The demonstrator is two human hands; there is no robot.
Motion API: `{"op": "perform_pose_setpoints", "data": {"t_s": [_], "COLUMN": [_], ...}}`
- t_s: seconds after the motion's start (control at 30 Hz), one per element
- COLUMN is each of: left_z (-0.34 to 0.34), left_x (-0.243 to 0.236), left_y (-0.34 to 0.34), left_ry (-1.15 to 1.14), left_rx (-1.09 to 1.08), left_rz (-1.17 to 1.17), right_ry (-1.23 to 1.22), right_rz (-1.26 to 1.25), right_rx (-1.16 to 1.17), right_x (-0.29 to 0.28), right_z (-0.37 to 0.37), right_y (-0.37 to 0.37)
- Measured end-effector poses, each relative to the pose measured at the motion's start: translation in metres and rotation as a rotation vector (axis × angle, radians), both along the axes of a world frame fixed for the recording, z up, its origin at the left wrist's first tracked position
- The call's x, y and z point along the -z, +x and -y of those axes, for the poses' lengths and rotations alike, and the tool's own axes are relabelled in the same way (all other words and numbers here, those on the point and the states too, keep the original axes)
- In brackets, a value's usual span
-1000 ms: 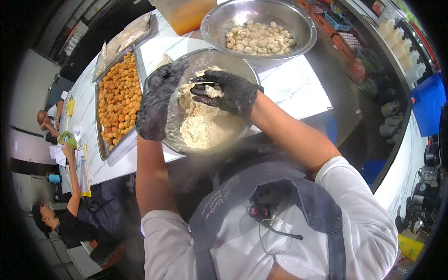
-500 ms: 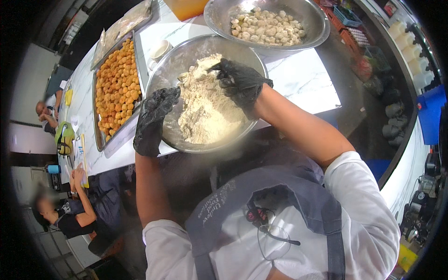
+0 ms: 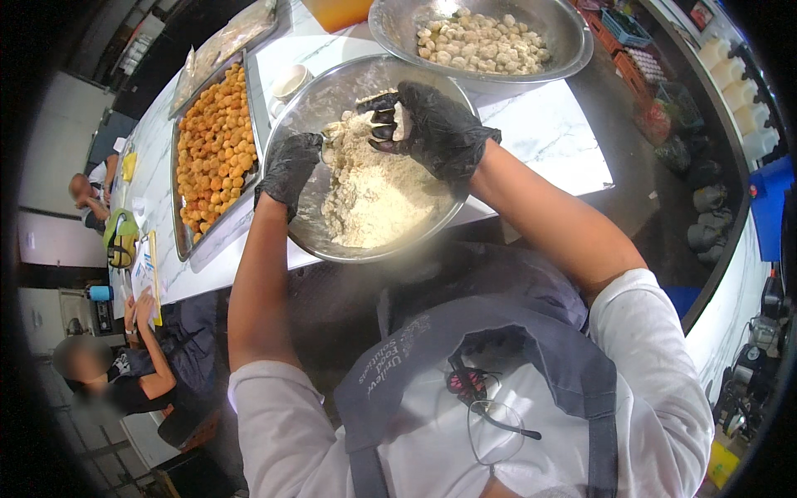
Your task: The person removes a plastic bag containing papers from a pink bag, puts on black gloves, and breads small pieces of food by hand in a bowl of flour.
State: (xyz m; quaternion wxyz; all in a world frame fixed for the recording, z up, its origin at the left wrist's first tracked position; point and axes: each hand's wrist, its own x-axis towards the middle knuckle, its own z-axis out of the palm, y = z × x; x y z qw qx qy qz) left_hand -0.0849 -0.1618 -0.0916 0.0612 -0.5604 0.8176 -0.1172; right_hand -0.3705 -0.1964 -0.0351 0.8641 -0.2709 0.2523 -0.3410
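Note:
A wide steel mixing bowl [image 3: 452, 212] holds a heap of pale flour [image 3: 378, 207]. Black gloves cover both my hands. My right hand [image 3: 436, 133] is over the far part of the heap, its flour-dusted fingers curled round a handful of flour. At the bowl's left side my left hand [image 3: 290, 170] reaches across the rim, its fingertips against the heap's left edge. Its fingers are mostly hidden by the back of the hand. Behind stands a second steel bowl [image 3: 573, 62] with many pale, flour-coated balls [image 3: 486, 43].
To the left, a metal tray [image 3: 180, 217] holds golden-brown balls [image 3: 216, 153]. Near it are a white cup [image 3: 290, 81], a plastic bag of food [image 3: 228, 46] and an orange container [image 3: 336, 12]. Two people sit along the table at the far left. Crates [image 3: 631, 75] stand beyond the table's right edge.
My right hand has turned, and its fingers now curl round flour. My left hand has moved up and further over the bowl's rim. The whole view has shifted slightly.

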Motion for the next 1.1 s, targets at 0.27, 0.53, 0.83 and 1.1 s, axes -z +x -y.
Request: {"op": "perform_pose_setpoints", "data": {"t_s": [0.27,0.53,0.83,1.1], "left_z": [-0.005,0.001,-0.004,-0.066], "left_x": [-0.013,0.002,-0.008,-0.06], "left_y": [-0.041,-0.018,-0.027,-0.101], "left_ry": [0.232,0.298,0.161,0.525], "left_rx": [-0.329,-0.218,-0.327,-0.194], "left_rz": [-0.638,-0.45,-0.357,-0.27], "right_ry": [0.033,0.054,0.132,-0.026], "right_rz": [0.199,0.296,0.015,-0.158], "right_rx": [-0.03,0.113,0.283,0.332], "right_x": [0.004,0.005,-0.002,0.009], "right_z": [-0.007,-0.006,-0.003,0.002], "right_y": [-0.026,-0.015,-0.008,-0.018]}}
